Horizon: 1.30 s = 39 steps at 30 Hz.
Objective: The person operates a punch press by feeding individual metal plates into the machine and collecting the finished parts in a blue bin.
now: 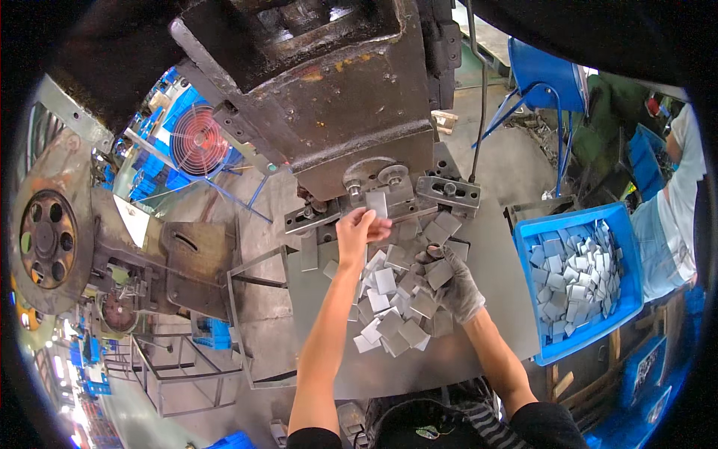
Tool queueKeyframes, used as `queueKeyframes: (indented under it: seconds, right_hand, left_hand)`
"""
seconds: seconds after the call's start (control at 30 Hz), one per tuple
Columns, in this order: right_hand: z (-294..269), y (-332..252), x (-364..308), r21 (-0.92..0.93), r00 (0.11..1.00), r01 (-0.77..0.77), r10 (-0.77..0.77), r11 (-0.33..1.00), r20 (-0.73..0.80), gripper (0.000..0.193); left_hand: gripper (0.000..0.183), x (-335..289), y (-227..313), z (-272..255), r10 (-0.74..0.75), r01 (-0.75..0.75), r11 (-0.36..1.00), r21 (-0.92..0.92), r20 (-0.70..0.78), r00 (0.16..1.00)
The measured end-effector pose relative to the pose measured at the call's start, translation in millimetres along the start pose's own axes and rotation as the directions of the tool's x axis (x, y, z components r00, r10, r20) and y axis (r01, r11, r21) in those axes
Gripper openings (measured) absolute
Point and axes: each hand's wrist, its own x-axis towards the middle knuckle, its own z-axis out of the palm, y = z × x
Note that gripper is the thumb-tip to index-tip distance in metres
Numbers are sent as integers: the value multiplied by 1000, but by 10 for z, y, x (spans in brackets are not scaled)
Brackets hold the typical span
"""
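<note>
My bare left hand point(357, 238) pinches a small flat metal plate point(378, 202) upright in front of the press tooling point(374, 176). On my right hand point(461, 290) is a dirty grey glove; its fingers are closed round another metal plate point(439, 275), and whether more plates are in that grip is hidden. Between and below both hands, a loose heap of similar rectangular plates point(389, 323) lies on the grey metal table point(486, 340). Some plates in the heap lean on each other, with bright and dull faces showing.
Above the hands looms the heavy dark press point(351, 97), with bolted clamps point(449, 192) at its base. A blue bin point(532, 314) of plates stands at the right. Beyond it is another person point(669, 232). A red fan point(200, 140) and blue chair point(550, 75) stand farther back.
</note>
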Motion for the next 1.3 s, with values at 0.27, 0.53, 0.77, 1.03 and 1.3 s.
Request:
queueKeyframes:
  seconds: [0.27, 0.53, 0.77, 1.03, 1.3]
  right_hand:
    - [20, 46, 40, 10, 1000, -1, 2, 1000, -2, 23]
    - [87, 13, -7, 9, 1000, -13, 14, 1000, -20, 16]
    - [6, 74, 42, -19, 1000, -10, 10, 1000, 20, 28]
    - [213, -7, 131, 161, 991, -84, 65, 983, 120, 40]
    - [81, -4, 39, 132, 999, -37, 37, 991, 6, 26]
  left_hand:
    - [14, 384, -125, 37, -233, 242, 876, -417, 72, 970]
    - [14, 396, -160, 96, -243, 232, 852, -469, 37, 969]
    - [20, 287, -162, 46, -195, 175, 905, -388, -12, 981]
    - [21, -762, -210, -169, 209, -342, 667, 662, 274, 939]
    - [17, -898, -244, -279, 365, -524, 367, 768, 399, 841]
